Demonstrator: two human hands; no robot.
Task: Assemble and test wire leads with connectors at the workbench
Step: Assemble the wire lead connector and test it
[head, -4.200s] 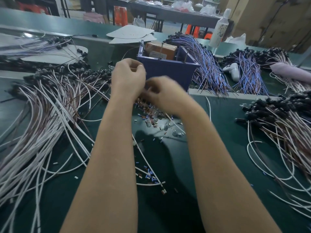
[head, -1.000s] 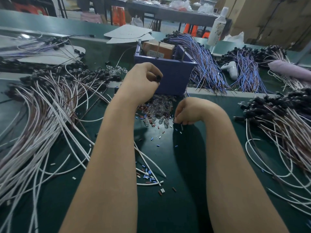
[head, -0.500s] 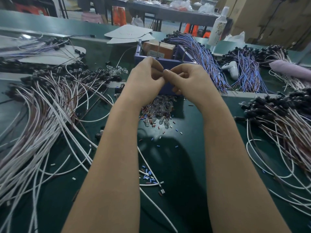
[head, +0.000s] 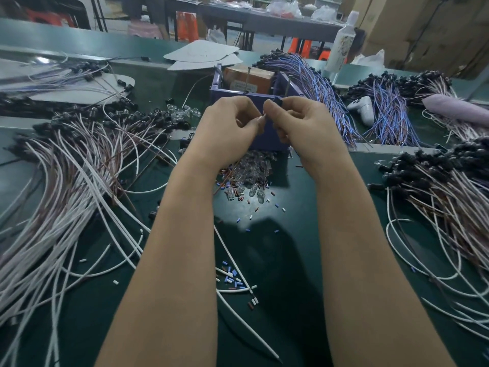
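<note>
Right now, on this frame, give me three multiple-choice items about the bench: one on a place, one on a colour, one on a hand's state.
1. Relative to the bin, where does the pile of clear bulbs lie?
A inside it
B on the mat in front of it
C behind it

2. What colour are the wires draped by the bin's right side?
A blue and purple
B green
C yellow

3. What is the right hand doing?
A lying flat on the mat
B pinching a small black part
C hanging empty

Answers:
1 B: the bulbs are heaped on the mat below the bin's front wall.
2 A: the strands show blue and purple.
3 B: its fingertips grip the black part, close to the left hand, which pinches a thin wire end.
</note>
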